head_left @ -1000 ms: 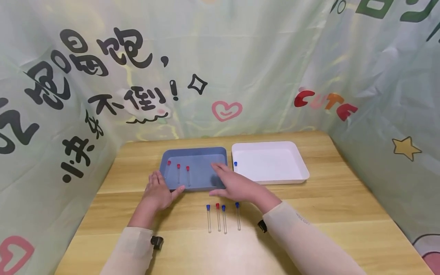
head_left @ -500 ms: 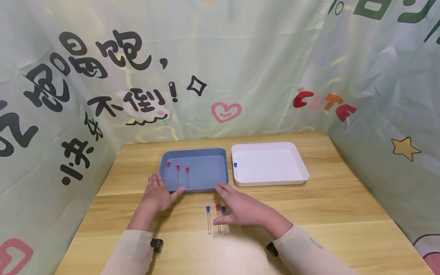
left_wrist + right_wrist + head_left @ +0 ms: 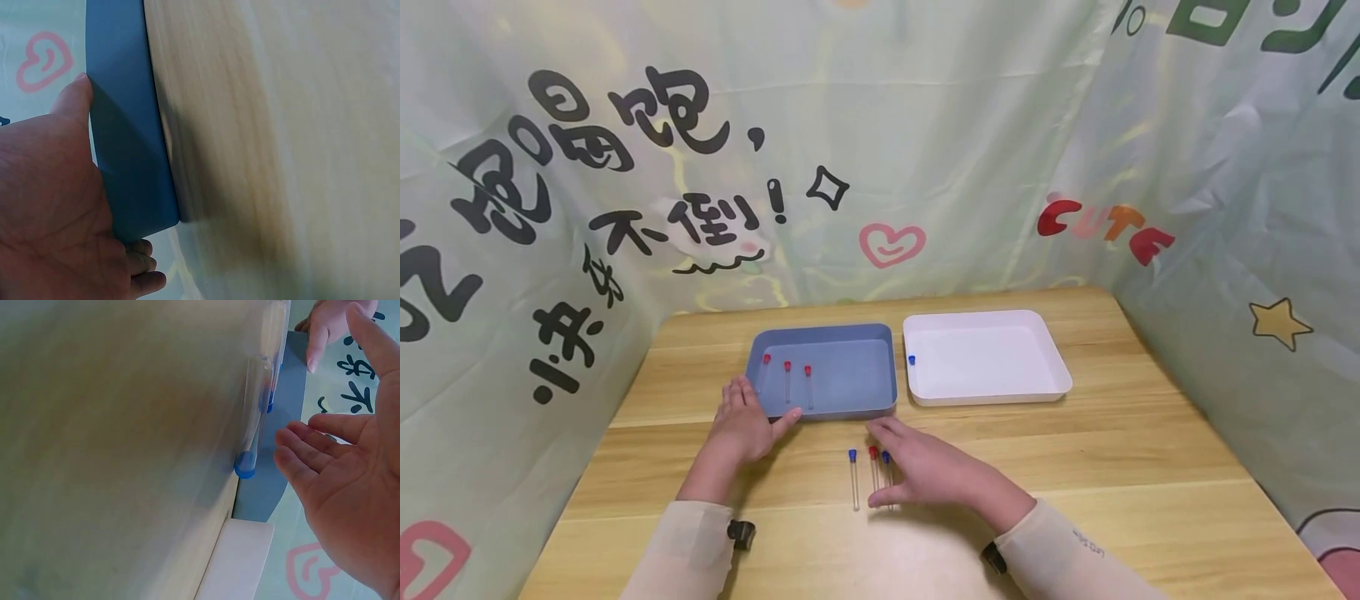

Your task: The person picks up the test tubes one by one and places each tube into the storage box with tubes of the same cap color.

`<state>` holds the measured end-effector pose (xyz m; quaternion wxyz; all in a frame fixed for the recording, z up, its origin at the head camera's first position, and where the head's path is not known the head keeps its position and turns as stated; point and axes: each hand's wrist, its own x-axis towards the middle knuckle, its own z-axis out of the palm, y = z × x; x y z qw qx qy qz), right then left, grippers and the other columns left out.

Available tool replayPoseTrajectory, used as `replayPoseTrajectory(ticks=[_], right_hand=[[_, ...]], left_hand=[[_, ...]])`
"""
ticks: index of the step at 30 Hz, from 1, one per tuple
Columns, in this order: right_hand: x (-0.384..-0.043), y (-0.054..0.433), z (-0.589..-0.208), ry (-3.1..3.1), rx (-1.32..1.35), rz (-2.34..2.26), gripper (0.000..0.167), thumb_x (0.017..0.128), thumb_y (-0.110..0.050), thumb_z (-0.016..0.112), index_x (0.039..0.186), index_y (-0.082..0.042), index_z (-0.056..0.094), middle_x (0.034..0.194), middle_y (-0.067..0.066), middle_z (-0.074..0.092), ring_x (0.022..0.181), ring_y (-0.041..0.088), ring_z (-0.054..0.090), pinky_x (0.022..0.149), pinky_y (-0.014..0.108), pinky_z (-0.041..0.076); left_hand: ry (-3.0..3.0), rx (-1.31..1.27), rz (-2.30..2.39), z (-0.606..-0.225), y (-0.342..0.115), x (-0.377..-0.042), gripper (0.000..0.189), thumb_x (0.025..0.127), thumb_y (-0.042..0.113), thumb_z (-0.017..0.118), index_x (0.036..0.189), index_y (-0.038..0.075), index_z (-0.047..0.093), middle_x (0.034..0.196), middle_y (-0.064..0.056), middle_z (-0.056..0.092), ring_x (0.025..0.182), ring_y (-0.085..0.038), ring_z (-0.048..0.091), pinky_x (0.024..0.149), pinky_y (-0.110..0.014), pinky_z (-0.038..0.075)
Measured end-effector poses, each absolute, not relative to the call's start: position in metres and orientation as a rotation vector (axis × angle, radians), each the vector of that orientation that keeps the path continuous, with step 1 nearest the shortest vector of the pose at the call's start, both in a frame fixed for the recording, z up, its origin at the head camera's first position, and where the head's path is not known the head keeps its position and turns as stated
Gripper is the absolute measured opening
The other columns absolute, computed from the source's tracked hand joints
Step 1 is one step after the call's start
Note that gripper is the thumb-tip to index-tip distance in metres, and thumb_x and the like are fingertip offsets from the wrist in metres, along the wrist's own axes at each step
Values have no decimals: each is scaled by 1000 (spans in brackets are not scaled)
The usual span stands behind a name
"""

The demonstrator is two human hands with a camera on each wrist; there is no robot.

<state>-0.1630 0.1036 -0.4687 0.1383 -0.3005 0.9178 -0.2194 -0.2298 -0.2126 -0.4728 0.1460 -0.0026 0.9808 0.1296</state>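
Observation:
My left hand rests at the near left corner of the blue tray, fingers along its side and thumb on its front edge. Three red-capped tubes lie in that tray. Over the loose tubes before it hovers my right hand, fingers apart and holding nothing. From the left, these are a blue-capped tube, a red-capped tube and another blue-capped tube; the hand covers parts of the last two. In the right wrist view, a blue-capped tube lies near the fingertips.
To the right of the blue tray stands a white tray, with a blue-capped tube at its left side. Both sit on a wooden table. A printed cloth surrounds the table at the back and sides.
My right hand has come back from over the blue tray to above the loose tubes, covering the rightmost blue-capped one. The left hand stays at the tray's corner.

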Motion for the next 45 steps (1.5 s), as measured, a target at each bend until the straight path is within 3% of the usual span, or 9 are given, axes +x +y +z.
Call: replayPoseTrajectory(ticks=[30,45], right_hand=[[-165,95,-479,2738,-1027,-269,116,82,-75,82,161,1,46,163,14,51,151,28,53,130,39,45],[-163,93,-481,2753,-1028,-216,105,88,-68,81,158,3,50,163,14,50,152,29,52,130,40,44]], left_hand=[[2824,7,380,-475,-214,-230,127,105,79,39,161,-22,-13,173,-44,-11,164,-60,-6,137,-66,8],[2823,-4,400,-470,-212,-227,126,105,77,42,161,-22,-11,173,-45,-10,164,-61,-4,137,-66,10]])
